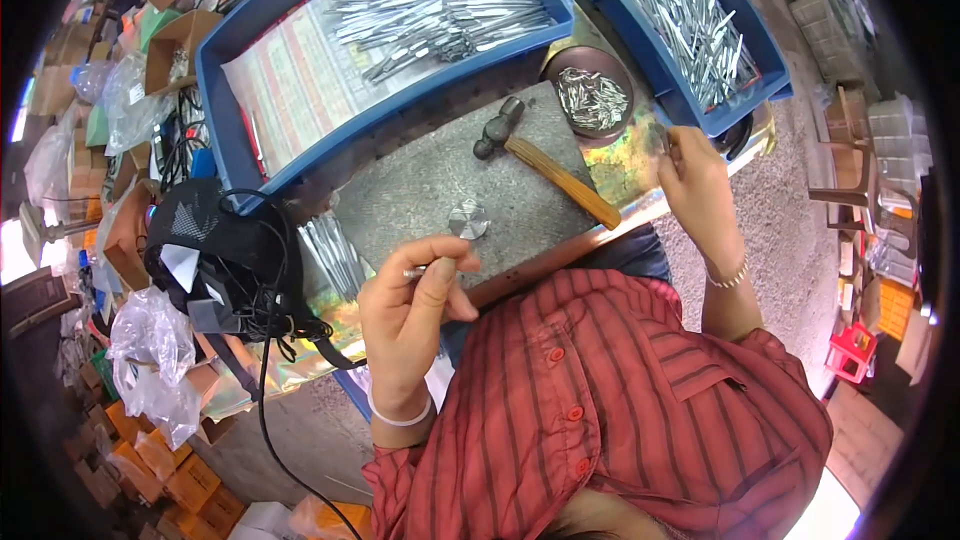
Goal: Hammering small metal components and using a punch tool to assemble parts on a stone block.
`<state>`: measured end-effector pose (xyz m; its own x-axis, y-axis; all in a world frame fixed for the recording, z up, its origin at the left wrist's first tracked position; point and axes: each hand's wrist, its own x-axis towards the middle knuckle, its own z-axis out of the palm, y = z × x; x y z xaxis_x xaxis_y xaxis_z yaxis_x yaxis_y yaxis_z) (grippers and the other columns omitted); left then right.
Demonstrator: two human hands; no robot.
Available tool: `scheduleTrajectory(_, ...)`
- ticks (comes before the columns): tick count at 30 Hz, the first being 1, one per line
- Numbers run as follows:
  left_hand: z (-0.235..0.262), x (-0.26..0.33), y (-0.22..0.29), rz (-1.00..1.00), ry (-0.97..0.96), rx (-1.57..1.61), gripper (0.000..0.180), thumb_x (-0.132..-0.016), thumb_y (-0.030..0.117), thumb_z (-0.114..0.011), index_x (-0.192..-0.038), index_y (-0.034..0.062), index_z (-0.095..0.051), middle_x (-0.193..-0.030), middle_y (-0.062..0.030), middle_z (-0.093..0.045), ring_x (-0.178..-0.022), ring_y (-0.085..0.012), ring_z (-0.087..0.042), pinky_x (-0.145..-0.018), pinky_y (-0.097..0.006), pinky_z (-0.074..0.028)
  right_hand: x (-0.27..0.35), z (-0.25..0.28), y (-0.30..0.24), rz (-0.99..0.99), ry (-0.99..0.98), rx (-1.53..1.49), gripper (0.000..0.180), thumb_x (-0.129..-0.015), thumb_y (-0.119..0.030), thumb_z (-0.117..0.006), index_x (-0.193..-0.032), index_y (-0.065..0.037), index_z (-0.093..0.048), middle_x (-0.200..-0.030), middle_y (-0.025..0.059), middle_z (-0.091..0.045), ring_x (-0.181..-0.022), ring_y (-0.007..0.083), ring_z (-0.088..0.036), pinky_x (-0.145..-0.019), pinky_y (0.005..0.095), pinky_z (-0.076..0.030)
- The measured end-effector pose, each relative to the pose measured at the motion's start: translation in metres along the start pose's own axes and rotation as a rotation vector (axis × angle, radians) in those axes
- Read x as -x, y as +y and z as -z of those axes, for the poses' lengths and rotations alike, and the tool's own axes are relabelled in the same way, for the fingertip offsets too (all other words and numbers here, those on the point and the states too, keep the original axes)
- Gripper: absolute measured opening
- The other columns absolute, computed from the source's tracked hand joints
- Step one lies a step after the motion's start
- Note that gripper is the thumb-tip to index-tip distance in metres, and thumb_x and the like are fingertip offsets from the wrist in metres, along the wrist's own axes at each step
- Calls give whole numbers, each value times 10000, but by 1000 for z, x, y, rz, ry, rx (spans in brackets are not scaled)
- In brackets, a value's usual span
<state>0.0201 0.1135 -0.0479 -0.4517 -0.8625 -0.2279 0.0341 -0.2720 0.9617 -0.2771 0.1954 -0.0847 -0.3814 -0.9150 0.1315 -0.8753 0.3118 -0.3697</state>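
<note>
I see my left hand (412, 292) pinching a thin silver metal piece (416, 271) between thumb and fingers, just above the near edge of the grey work slab (420, 190). The piece is slim, shiny and mostly hidden by my fingers. My right hand (697, 180) is closed on something small I cannot make out. A wooden-handled hammer (545, 165) lies on the slab.

Clad in a red short-sleeved shirt with thin dark stripes (610, 390), red buttons and a chest pocket toward four o'clock. Ringed by a white wristband (400, 418) at seven o'clock and a beaded metal bracelet (730, 278) at three.
</note>
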Motion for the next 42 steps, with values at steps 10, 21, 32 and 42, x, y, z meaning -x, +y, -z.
scheduleTrajectory(10, -4, 1, 8, -110, -116, -92, 301, -937, 183, -483, -1105, -59, -547, -821, -105, -643, -538, -57, -487, -506, -167, -406, -2, 31, -97, 243, -416, -969, 66, -865, -37, -500, -886, 9, -543, -738, 11, -540, -649, 41, -524, -532, 182, -404)
scheduleTrajectory(21, -1, 3, 0, 0, -164, 168, 348, -938, 77, -441, -1255, -16, -333, -918, -96, -616, -822, -123, -586, -762, -245, -470, -12, 12, -134, 226, -785, -1258, 105, -900, -98, -528, -909, 7, -532, -749, 42, -587, -549, 59, -546, -483, 176, -426)
scheduleTrajectory(32, -7, 7, -4, -72, 14, 81, 109, -837, 27, -619, -928, -23, -586, -771, -52, -649, -683, -68, -593, -595, -188, -472, -17, 3, -135, 474, -408, -959, 97, -821, -51, -621, -881, 19, -592, -722, 62, -572, -609, 85, -569, -494, 196, -419)
scheduleTrajectory(42, -7, 3, -7, -276, 7, -352, 147, -783, 53, -674, -901, 20, -592, -737, -86, -645, -608, -130, -627, -533, -235, -474, -11, 4, -137, 412, -374, -901, 113, -791, -43, -646, -872, 20, -601, -720, 71, -606, -578, 102, -575, -496, 213, -425)
